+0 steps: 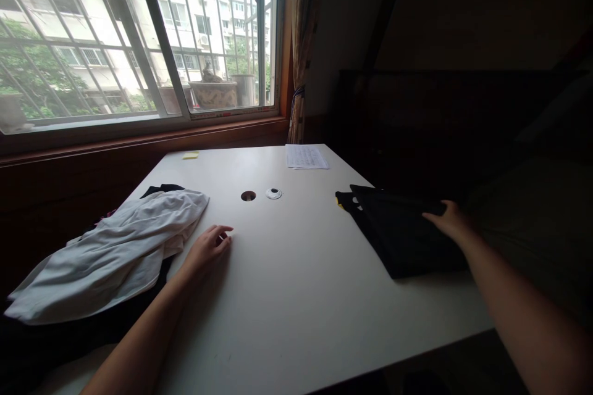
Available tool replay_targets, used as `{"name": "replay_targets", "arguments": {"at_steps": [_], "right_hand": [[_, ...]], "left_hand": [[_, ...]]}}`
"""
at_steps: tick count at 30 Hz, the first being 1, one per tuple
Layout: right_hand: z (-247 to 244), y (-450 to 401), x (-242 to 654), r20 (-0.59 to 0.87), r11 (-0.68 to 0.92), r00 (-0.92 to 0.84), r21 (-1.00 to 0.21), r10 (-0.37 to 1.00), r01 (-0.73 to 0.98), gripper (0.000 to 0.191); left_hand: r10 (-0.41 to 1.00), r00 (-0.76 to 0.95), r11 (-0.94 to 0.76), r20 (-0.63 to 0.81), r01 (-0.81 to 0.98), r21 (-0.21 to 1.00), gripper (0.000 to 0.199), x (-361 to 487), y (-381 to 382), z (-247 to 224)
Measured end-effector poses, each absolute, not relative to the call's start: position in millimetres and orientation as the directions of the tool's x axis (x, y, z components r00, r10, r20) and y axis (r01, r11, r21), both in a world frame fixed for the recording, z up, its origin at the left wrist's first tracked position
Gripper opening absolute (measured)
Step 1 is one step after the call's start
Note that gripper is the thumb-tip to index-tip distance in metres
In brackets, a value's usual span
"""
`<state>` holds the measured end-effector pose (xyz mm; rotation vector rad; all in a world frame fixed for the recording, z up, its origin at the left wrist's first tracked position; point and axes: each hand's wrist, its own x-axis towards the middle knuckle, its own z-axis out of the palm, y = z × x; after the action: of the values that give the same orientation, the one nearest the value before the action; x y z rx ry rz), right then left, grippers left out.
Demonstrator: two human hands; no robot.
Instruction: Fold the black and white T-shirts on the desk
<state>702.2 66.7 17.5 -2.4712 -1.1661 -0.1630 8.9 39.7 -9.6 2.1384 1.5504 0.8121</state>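
Observation:
My right hand point(448, 220) grips the far right edge of a folded black garment point(407, 234), thumb on top and the other fingers partly out of sight. This garment lies at the table's right side, over another dark piece of clothing point(346, 200) with a yellow edge that pokes out at its left. Over the white table, my left hand point(212, 243) is held with loosely bent fingers and nothing in them. Just left of it lies a crumpled white garment point(111, 253) on top of a heap of dark clothes point(92, 336).
A round cable hole point(248, 196) and a white ring-shaped cover point(273, 194) are in the white table point(287, 296). Printed sheets point(307, 157) and a yellow sticky note point(190, 155) lie at its far edge. Beyond are a barred window point(180, 43) and a curtain point(301, 43).

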Motion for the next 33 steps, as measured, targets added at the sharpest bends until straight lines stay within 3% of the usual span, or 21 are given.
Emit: {"name": "replay_targets", "arguments": {"at_steps": [3, 7, 11, 15, 24, 29, 33], "right_hand": [[-3, 64, 707, 0.233, -0.583, 0.664, -0.334, 0.71, 0.741, 0.075], [-13, 60, 685, 0.375, -0.539, 0.567, -0.188, 0.734, 0.821, 0.062], [-3, 68, 634, 0.44, -0.332, 0.315, -0.041, 0.841, 0.942, 0.044], [9, 83, 575, 0.307, -0.11, 0.135, -0.099, 0.942, 0.989, 0.042], [24, 94, 527, 0.139, -0.252, 0.23, 0.167, 0.963, 0.953, 0.036], [30, 97, 529, 0.082, -0.249, 0.238, 0.186, 0.968, 0.95, 0.032], [32, 93, 526, 0.121, -0.204, 0.184, 0.193, 0.976, 0.96, 0.034]], "left_hand": [[0.944, 0.231, -0.328, 0.236, 0.735, 0.594, 0.035, 9, 40, -9], [0.938, 0.243, -0.345, 0.249, 0.736, 0.582, 0.035, 11, 38, -7], [0.934, 0.252, -0.354, 0.253, 0.74, 0.571, 0.034, 12, 36, -6], [0.93, 0.263, -0.365, 0.259, 0.752, 0.548, 0.032, 13, 37, -8], [0.925, 0.292, -0.379, 0.244, 0.768, 0.516, 0.031, 11, 36, -8], [0.924, 0.287, -0.38, 0.252, 0.767, 0.517, 0.03, 12, 35, -7], [0.929, 0.289, -0.369, 0.232, 0.777, 0.509, 0.029, 12, 35, -7]]}}
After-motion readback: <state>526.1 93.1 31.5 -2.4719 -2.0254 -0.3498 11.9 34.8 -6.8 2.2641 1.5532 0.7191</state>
